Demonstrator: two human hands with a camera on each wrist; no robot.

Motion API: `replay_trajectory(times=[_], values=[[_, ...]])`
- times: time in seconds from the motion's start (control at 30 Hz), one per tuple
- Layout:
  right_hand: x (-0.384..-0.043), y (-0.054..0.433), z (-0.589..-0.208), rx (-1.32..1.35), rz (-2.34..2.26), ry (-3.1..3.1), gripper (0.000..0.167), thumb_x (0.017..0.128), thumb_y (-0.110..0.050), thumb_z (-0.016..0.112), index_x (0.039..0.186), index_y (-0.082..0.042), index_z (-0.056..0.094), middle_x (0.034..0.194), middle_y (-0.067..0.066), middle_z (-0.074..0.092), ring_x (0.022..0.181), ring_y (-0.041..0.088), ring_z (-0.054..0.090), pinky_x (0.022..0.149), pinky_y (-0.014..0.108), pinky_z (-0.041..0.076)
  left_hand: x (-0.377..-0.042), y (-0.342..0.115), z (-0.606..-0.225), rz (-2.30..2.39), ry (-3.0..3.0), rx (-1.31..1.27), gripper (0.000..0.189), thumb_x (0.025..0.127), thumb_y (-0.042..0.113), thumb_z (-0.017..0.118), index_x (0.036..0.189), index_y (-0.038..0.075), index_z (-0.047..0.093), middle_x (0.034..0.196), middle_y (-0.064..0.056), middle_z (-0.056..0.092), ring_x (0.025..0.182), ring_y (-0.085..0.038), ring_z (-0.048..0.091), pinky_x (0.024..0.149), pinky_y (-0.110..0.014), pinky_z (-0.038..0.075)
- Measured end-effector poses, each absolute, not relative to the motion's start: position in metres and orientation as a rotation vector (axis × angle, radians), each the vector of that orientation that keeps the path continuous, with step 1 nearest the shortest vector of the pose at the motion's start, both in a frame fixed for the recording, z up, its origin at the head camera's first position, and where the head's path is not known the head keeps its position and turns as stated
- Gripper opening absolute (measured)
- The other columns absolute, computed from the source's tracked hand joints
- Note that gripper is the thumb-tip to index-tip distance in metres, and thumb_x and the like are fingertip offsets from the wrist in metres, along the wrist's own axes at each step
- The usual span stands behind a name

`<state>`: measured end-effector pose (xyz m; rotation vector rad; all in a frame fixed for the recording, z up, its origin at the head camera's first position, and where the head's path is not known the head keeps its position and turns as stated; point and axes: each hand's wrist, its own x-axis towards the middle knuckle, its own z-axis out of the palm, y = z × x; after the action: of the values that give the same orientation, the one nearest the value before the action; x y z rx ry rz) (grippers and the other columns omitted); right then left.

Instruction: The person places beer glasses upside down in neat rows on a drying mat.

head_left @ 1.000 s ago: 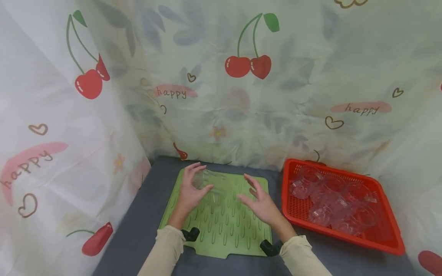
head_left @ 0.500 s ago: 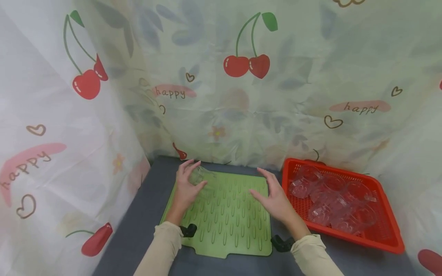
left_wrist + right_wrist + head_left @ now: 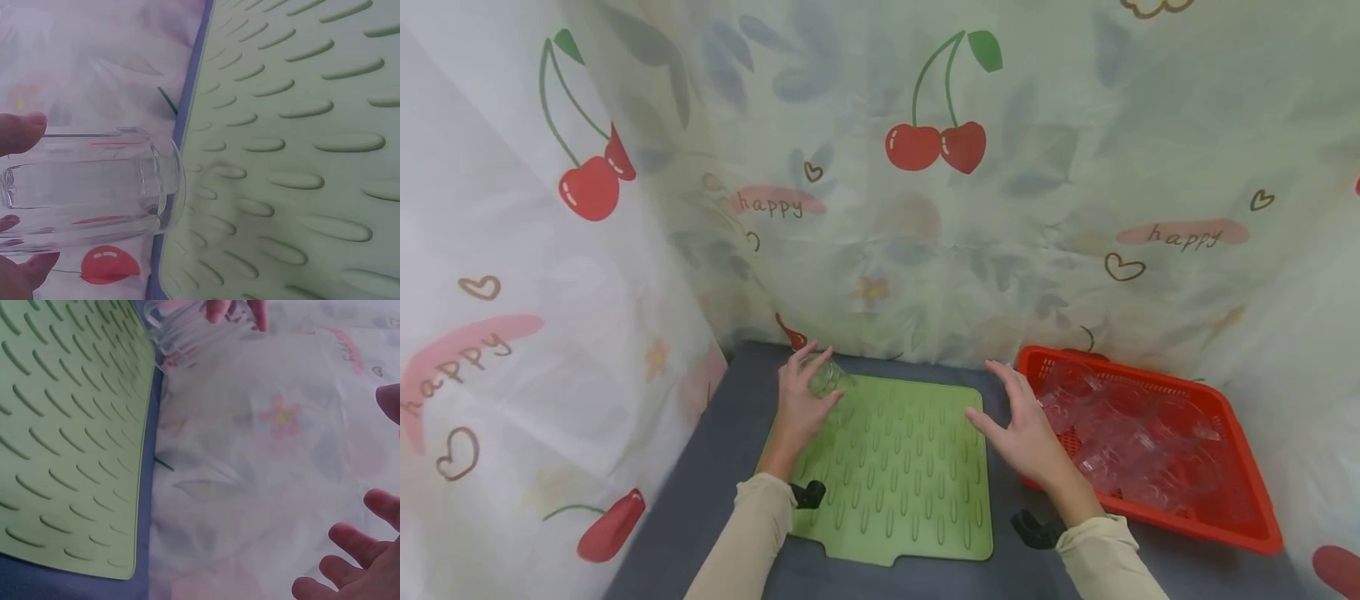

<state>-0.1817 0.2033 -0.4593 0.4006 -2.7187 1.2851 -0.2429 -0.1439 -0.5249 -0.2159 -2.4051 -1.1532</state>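
Clear cup (image 3: 827,379) is at the far left corner of the green mat (image 3: 910,467), in the grasp of the person's left hand (image 3: 797,408). Thumb and fingers lie on opposite sides of its transparent wall, and the left wrist view shows its rounded end directed at the mat, overlapping the mat's edge; whether that end touches the surface or hangs just above it cannot be told. The person's right hand (image 3: 1026,429) is empty, its fingers spread and the thumb held well apart from them, just past the mat's right edge. Raised oval ridges run in rows across the mat, and a notch is cut into its near edge. Right of the mat sits a red basket (image 3: 1187,523) with perforated walls, holding several clear cups (image 3: 1150,433) crowded together. Dark grey cloth (image 3: 692,492) spreads under the mat and shows around it. Behind the mat and to its left hangs a pale curtain (image 3: 865,242) printed with cherries, hearts, leaves and the word "happy". Cream sleeves (image 3: 747,525) cover both forearms, and a black fitting (image 3: 808,494) is at each wrist, the left one over the mat's left side.
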Motion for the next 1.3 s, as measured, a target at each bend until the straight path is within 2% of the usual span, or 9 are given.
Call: replay_trajectory(times=[0.23, 0.37, 0.6, 0.77, 1.07, 1.3], values=[[-0.184, 0.214, -0.455, 0.376, 1.22, -2.741, 0.079, 0.096, -0.045, 0.069, 0.16, -0.027, 0.027, 0.167, 0.01, 0.027, 0.156, 0.038, 0.02, 0.116, 0.074, 0.028, -0.244, -0.145, -0.526, -1.104, -2.402, -0.191, 0.071, 0.077, 0.007, 0.089, 0.142, 0.014, 0.062, 0.16, -0.012, 0.039, 0.139, -0.04, 0.038, 0.101, -0.059, 0.049], [-0.186, 0.223, -0.449, 0.365, 1.175, -2.774, 0.082, 0.095, -0.049, 0.068, 0.162, -0.028, 0.024, 0.167, 0.01, 0.026, 0.157, 0.039, 0.018, 0.116, 0.075, 0.025, -0.245, -0.148, -0.525, -1.148, -2.413, -0.172, 0.07, 0.079, 0.006, 0.087, 0.143, 0.015, 0.061, 0.162, -0.01, 0.036, 0.143, -0.04, 0.035, 0.103, -0.06, 0.048], [-0.182, 0.242, -0.442, 0.3, 1.111, -2.804, 0.086, 0.095, -0.054, 0.066, 0.163, -0.026, 0.022, 0.169, 0.013, 0.02, 0.157, 0.041, 0.015, 0.112, 0.073, 0.035, -0.25, -0.147, -0.526, -1.156, -2.444, -0.163, 0.068, 0.08, 0.006, 0.087, 0.142, 0.015, 0.062, 0.162, -0.012, 0.037, 0.144, -0.04, 0.033, 0.106, -0.06, 0.046], [-0.179, 0.255, -0.443, 0.229, 1.087, -2.808, 0.087, 0.094, -0.054, 0.067, 0.163, -0.027, 0.022, 0.17, 0.014, 0.019, 0.157, 0.042, 0.013, 0.111, 0.079, 0.027, -0.256, -0.142, -0.521, -1.13, -2.496, -0.16, 0.067, 0.08, 0.007, 0.087, 0.142, 0.016, 0.062, 0.162, -0.011, 0.037, 0.145, -0.04, 0.031, 0.108, -0.061, 0.044], [-0.17, 0.276, -0.443, 0.132, 1.003, -2.81, 0.09, 0.092, -0.046, 0.073, 0.163, -0.023, 0.023, 0.169, 0.017, 0.022, 0.156, 0.045, 0.016, 0.108, 0.081, 0.028, -0.266, -0.143, -0.519, -1.092, -2.592, -0.14, 0.066, 0.082, 0.009, 0.085, 0.143, 0.018, 0.06, 0.163, -0.009, 0.035, 0.146, -0.039, 0.03, 0.11, -0.06, 0.043], [-0.161, 0.293, -0.438, 0.073, 0.986, -2.84, 0.093, 0.091, -0.048, 0.073, 0.164, -0.022, 0.02, 0.169, 0.019, 0.018, 0.156, 0.046, 0.012, 0.103, 0.084, 0.029, -0.271, -0.145, -0.521, -1.093, -2.615, -0.161, 0.067, 0.083, 0.008, 0.085, 0.144, 0.018, 0.059, 0.163, -0.01, 0.035, 0.146, -0.039, 0.03, 0.11, -0.06, 0.044]])
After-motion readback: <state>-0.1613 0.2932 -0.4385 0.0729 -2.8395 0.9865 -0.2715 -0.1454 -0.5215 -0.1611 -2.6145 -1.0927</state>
